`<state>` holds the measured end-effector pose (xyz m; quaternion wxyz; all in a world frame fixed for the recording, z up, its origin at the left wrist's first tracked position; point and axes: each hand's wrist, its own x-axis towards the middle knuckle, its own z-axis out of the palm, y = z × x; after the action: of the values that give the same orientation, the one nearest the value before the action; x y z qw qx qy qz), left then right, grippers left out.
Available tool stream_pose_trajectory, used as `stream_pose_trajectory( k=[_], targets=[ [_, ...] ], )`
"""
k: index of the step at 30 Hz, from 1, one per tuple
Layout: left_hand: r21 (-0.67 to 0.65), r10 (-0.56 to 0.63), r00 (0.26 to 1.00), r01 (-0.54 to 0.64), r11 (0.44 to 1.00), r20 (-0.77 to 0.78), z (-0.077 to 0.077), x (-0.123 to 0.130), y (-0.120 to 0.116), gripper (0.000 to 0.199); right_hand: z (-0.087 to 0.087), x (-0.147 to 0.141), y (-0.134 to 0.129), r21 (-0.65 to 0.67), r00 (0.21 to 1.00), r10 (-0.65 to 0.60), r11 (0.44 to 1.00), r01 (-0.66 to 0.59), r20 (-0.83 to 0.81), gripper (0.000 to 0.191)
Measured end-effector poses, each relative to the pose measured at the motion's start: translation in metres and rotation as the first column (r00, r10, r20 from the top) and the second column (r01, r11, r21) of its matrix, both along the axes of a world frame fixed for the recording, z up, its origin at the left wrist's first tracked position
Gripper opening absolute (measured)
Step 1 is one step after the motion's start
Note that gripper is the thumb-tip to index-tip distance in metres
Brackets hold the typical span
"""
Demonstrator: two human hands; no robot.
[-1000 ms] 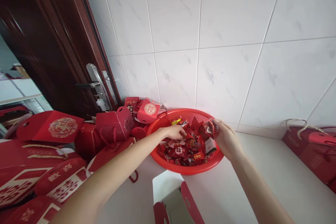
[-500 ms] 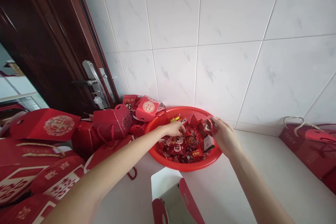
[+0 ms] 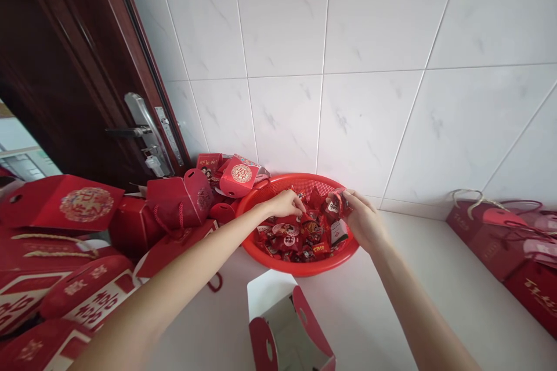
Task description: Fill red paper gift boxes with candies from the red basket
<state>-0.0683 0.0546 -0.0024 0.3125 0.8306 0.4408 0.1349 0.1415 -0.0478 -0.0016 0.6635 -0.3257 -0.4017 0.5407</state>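
Note:
A red plastic basket (image 3: 300, 269) full of wrapped candies (image 3: 289, 240) stands against the tiled wall. My left hand (image 3: 285, 204) reaches in over its left part, fingers curled down among the wrappers; whether it pinches one is hidden. At the basket's right side, my right hand (image 3: 363, 217) is closed on wrapped candies (image 3: 334, 204) in red and dark packaging; how many I cannot make out. In front of the basket sits a red gift box (image 3: 287, 324) with its top flaps open and its pale inside showing.
Several red gift boxes (image 3: 87, 287) crowd the left side, with smaller ones (image 3: 237, 177) near the wall. Red gift bags (image 3: 491, 237) with cord handles stand at the right. Behind the left boxes is a dark door (image 3: 73, 40) with a metal handle.
The view has shifted slightly, so everything sits a little further left and higher, showing more of the open box. My left hand has shifted a little within the basket; the right still holds its candies.

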Motion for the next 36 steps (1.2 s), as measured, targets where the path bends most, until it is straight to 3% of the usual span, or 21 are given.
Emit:
stream_pose_trajectory(
  k=[4,9,14,18,21,23,26,29,36],
  targets=[
    [0.055,0.019,0.993,-0.026,0.998,0.119,0.005,-0.004,0.002,0.019,0.002,-0.001,-0.002,-0.011,1.0,0.005,1.0,-0.006,-0.003,0.038],
    [0.146,0.068,0.994,-0.079,0.986,0.081,0.008,-0.007,-0.001,0.021,0.004,-0.003,-0.005,-0.023,1.0,0.004,1.0,-0.004,-0.017,0.037],
    [0.309,-0.059,0.996,0.079,0.948,-0.074,0.015,0.0,-0.013,0.017,0.003,-0.001,-0.003,-0.002,1.0,0.014,1.0,-0.014,0.003,0.035],
    [0.145,-0.231,0.952,0.262,0.954,-0.2,0.015,0.014,-0.022,0.029,0.0,0.0,-0.001,0.009,0.999,0.015,1.0,-0.016,0.044,0.034],
    [0.076,-0.254,0.922,0.288,0.955,-0.293,0.013,0.021,-0.022,0.026,-0.002,0.0,0.0,0.018,0.999,0.016,1.0,-0.017,0.044,0.033],
    [0.138,-0.191,0.922,0.248,0.959,-0.336,0.014,0.022,-0.019,0.021,-0.001,0.0,-0.001,0.026,0.999,0.023,0.999,-0.024,0.042,0.032],
    [0.296,0.002,0.923,0.121,0.948,-0.386,0.02,0.016,-0.015,0.027,0.0,0.0,-0.001,0.012,0.999,0.014,1.0,-0.015,0.037,0.032],
    [0.4,0.178,0.874,0.02,0.916,-0.452,0.027,0.009,-0.012,0.03,0.002,-0.001,-0.002,-0.009,1.0,0.013,1.0,-0.013,0.023,0.035],
    [0.52,0.266,0.848,0.014,0.854,-0.459,0.026,0.007,-0.012,0.024,0.002,-0.003,-0.002,-0.024,1.0,0.02,1.0,-0.02,0.0,0.036]
  ],
)
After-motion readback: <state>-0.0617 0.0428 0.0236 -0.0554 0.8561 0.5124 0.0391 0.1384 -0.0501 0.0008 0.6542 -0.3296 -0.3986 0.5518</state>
